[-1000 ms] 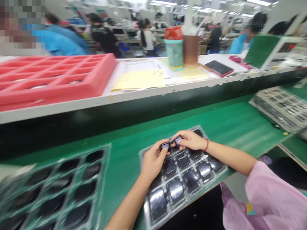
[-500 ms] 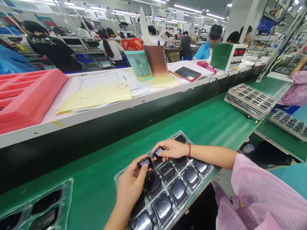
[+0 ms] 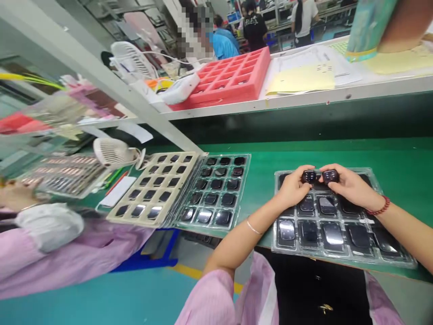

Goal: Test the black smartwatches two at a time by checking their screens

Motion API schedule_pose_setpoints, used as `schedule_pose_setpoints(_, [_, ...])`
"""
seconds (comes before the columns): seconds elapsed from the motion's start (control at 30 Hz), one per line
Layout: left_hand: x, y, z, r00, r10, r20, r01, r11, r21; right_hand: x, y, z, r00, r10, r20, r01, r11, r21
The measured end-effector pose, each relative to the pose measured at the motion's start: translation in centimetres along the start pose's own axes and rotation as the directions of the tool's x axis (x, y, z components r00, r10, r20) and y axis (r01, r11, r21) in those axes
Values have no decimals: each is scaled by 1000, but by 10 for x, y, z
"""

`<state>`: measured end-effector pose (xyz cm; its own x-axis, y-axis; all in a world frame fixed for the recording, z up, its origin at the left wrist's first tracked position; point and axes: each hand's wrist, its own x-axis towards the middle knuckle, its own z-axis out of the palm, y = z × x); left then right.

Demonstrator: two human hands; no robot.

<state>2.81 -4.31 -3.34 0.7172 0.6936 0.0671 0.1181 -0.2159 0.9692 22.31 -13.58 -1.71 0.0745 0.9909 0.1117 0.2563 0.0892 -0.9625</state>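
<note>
My left hand (image 3: 293, 187) is closed on a small black device (image 3: 309, 176), pinched at the fingertips. My right hand (image 3: 348, 186) pinches a second small black device (image 3: 330, 175) beside it, almost touching the first. Both hands hover over a clear plastic tray (image 3: 395, 257) holding several more glossy black devices in pockets, on the green conveyor belt (image 3: 264, 180). A red bead bracelet sits on my right wrist.
To the left lie a second clear tray of black devices (image 3: 216, 192) and a beige tray (image 3: 154, 189). A co-worker's pink sleeve (image 3: 67, 253) is at far left, near a small white fan (image 3: 113, 152). A red foam tray (image 3: 233, 79) and yellow papers (image 3: 301, 79) rest on the raised shelf behind.
The view has swung left, revealing the neighbouring trays and a co-worker. My hands still hold the two devices, now closer together above the tray's far row.
</note>
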Motion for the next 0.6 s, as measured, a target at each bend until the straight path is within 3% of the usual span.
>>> schedule_pose_setpoints(0.2, [-2,5,-2,1000,-20,2,20,998,-57,-2,-3,-4,990,137,30,-137,991,-3])
schedule_pose_setpoints(0.33, [-2,5,-3,999,-44,10,44,996,-76,-2,-7,-2,993,114,-9,-115,993,-33])
schedule_pose_setpoints(0.6, [1,2,-1,999,-9,-48,2,991,-133,-2,-7,-2,992,107,69,-107,994,-8])
